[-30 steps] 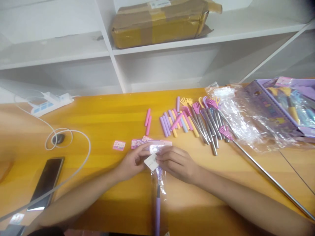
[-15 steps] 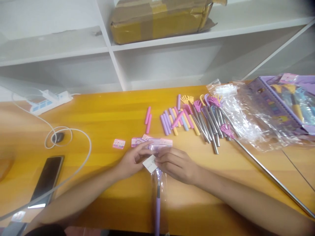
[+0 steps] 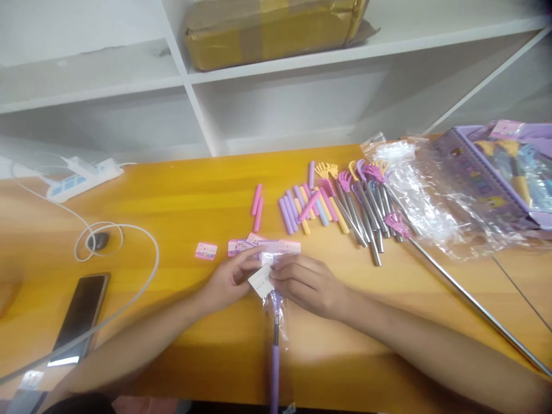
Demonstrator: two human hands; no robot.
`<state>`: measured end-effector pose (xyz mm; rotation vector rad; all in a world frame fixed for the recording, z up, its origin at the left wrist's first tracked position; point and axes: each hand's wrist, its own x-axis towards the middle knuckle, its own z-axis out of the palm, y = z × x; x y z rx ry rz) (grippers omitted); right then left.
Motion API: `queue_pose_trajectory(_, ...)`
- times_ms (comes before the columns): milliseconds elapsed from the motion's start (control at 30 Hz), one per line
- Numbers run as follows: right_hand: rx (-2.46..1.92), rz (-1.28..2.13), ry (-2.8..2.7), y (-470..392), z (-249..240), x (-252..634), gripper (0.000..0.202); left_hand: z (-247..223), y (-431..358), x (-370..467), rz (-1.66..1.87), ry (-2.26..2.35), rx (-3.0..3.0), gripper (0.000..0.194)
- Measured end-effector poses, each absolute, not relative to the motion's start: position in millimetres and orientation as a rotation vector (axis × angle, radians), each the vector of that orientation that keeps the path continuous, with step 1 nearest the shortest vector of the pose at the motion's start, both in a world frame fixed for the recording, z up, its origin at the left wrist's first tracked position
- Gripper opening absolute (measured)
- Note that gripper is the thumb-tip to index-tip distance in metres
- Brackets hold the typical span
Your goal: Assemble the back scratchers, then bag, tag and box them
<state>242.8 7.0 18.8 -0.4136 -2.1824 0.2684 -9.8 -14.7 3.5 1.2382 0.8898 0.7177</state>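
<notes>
1 white card (image 3: 259, 283) held over 1 clear bag (image 3: 282, 336)

Step in hand, as judged: placing the card at the bag's far end. Right hand (image 3: 308, 286): grip pinched on the card. Left hand (image 3: 224, 283): at the bag's far end; whether its grip holds film cannot be told. The next move likely calls for parting the film and squaring the card.

The bag lies on the counter (image 3: 207, 207). The purple back scratcher (image 3: 275, 374) inside has its long axis running away from the person, head outward, handle nearest. The card sits skewed to that axis.
</notes>
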Motion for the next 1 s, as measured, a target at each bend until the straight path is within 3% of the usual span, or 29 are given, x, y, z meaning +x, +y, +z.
queue_pose_trajectory(400,-0.455,0.284,-2.211,6,21,240,0.01,-1,-23,-7,0.748,0.957,1.384,0.061)
queue_pose_trajectory(600,-0.509,0.279,-2.211,8,17,238,0.011,-4,-21,-7,0.788,1.008,1.344,0.067)
queue_pose_trajectory(800,-0.516,0.49,-2.097,10,8,241,0.017,-3,-21,-6,0.794,0.975,1.313,0.059)
queue_pose_trajectory(900,-0.672,0.692,-1.913,11,6,241,0.011,-2,-22,-4,0.803,0.92,1.273,0.047)
queue_pose_trajectory(1000,-0.823,0.904,-1.698,13,4,238,0.006,1,-20,-3,0.862,0.877,1.338,0.022)
